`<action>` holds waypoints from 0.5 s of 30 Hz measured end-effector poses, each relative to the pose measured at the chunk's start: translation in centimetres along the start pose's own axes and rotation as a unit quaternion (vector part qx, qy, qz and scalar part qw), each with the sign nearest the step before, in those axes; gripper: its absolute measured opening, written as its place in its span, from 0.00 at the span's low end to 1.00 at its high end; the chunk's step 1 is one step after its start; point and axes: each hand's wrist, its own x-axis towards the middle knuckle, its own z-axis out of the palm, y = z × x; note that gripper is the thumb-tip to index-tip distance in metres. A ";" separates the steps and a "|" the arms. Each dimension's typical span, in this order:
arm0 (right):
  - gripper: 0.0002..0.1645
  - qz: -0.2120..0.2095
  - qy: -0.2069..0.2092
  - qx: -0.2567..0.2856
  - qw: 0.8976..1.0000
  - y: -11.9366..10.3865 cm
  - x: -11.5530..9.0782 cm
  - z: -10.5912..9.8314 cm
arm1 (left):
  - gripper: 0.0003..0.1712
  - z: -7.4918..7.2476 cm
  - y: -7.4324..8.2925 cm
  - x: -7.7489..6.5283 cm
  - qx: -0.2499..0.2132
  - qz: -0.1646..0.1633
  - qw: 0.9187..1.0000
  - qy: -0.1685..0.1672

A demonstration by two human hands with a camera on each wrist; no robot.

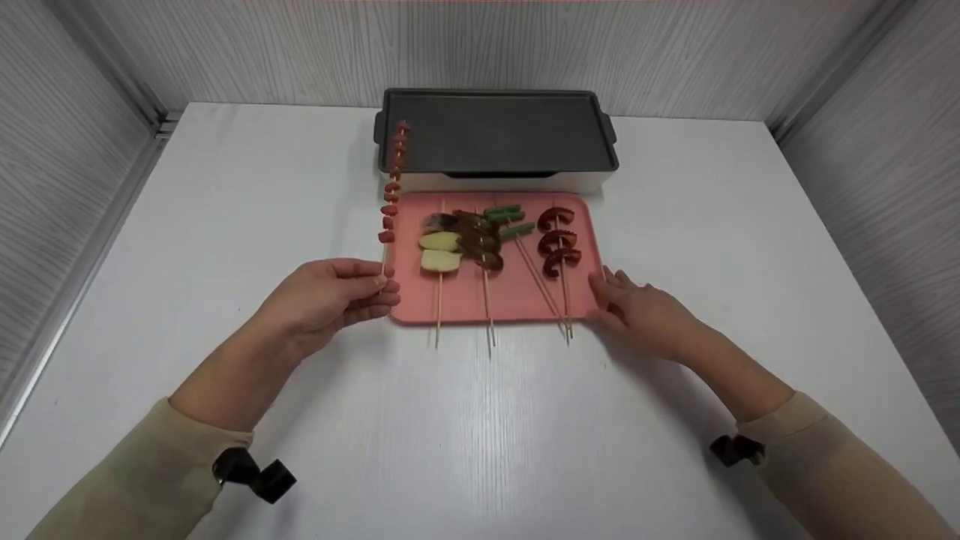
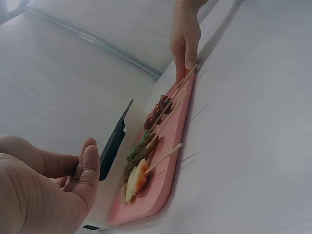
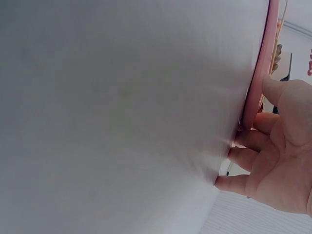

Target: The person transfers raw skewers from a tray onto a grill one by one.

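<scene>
My left hand pinches the bare lower end of a skewer of small red pieces between thumb and fingers. The skewer stands along the left side of a pink tray, its upper part in front of the dark griddle plate. At the tray's front right corner, my right hand holds the edge, thumb at the front rim and fingers along the right side. In the right wrist view, several fingertips touch the table. On the tray lie skewers of pale slices, brown pieces, green pieces and dark red curled pieces.
Behind the tray stands a white-bodied grill with a dark flat plate and side handles. The skewers' bare sticks stick out over the tray's front edge. Grey wood-grain panels enclose the white table at the back and sides.
</scene>
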 end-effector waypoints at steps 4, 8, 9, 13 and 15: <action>0.41 0.000 0.001 0.005 1.000 -0.1 -0.1 -0.2 | 0.19 -0.1 1.8 1.2 -0.001 0.010 1.000 0.005; 0.41 -0.002 0.004 -0.001 1.000 -0.2 -0.2 -0.2 | 0.20 -0.4 3.5 2.7 -0.013 0.020 1.000 0.007; 0.41 -0.001 0.004 -0.004 1.000 -0.2 -0.2 -0.2 | 0.20 -0.4 3.9 3.1 -0.016 0.022 1.000 0.008; 0.41 0.007 0.005 -0.010 1.000 -0.3 -0.1 -0.2 | 0.22 -0.6 5.4 4.8 -0.030 0.029 0.999 0.016; 0.42 0.008 0.006 -0.012 1.000 -0.3 -0.1 -0.2 | 0.22 -0.7 6.0 5.7 -0.035 0.033 0.999 0.018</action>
